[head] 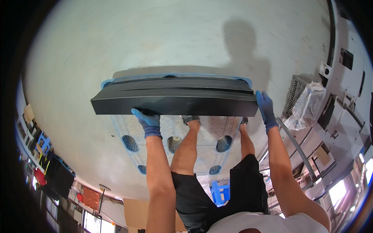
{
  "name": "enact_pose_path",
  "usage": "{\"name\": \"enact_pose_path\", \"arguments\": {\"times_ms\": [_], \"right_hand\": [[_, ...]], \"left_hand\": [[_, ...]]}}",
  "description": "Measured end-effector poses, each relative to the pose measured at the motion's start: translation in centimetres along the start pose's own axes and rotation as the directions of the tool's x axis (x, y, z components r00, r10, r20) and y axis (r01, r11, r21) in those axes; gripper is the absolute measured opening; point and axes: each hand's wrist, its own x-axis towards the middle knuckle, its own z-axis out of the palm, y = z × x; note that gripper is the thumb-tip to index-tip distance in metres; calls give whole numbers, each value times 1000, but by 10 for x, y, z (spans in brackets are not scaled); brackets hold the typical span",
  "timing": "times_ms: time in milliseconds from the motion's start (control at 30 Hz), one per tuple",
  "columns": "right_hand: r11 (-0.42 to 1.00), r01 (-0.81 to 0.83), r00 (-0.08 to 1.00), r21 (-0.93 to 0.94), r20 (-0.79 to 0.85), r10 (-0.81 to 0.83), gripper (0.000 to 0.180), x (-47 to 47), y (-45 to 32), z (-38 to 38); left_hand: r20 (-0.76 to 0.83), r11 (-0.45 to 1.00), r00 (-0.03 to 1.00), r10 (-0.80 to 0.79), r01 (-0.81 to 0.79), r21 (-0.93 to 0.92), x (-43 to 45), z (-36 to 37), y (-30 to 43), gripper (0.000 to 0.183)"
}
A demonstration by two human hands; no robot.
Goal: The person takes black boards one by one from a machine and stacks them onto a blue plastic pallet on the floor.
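A stack of long, dark sheets or panels [174, 106] lies crosswise before me, over the far end of a blue plastic pallet [198, 157]. Its layered edges show on the far side. My left hand [148, 121], in a blue glove, is at the near lower edge, left of the middle, with the thumb on the front face and the fingers hidden beneath. At the stack's right end is my right hand [264, 106], also gloved, its fingers extended and apart from one another; whether the palm touches the end cannot be told.
A grey crate [294, 90] and a plastic-wrapped bundle [307, 104] lie on the floor at right, beside white machinery [346, 116] and metal bars [300, 148]. My feet are close to the pallet. A blue stool [220, 192] stands behind me.
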Motion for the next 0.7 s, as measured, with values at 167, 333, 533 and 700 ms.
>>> {"name": "enact_pose_path", "arguments": {"times_ms": [167, 333, 533, 700], "right_hand": [[810, -332, 936, 483, 275, 220, 44, 12, 5, 11], [748, -357, 933, 560, 257, 252, 48, 8, -8, 5], [776, -361, 927, 517, 286, 241, 48, 17, 5, 6], [726, -387, 921, 569, 282, 270, 44, 15, 12, 12]], "left_hand": [[43, 999, 999, -23, 24, -36, -19, 7, -54, 80], [18, 997, 998, -62, 63, -44, -37, 28, -71, 78], [-19, 997, 998, -63, 64, 53, -37, 39, -61, 81], [16, 995, 999, -48, 46, 86, -36, 42, -62, 86]]}}
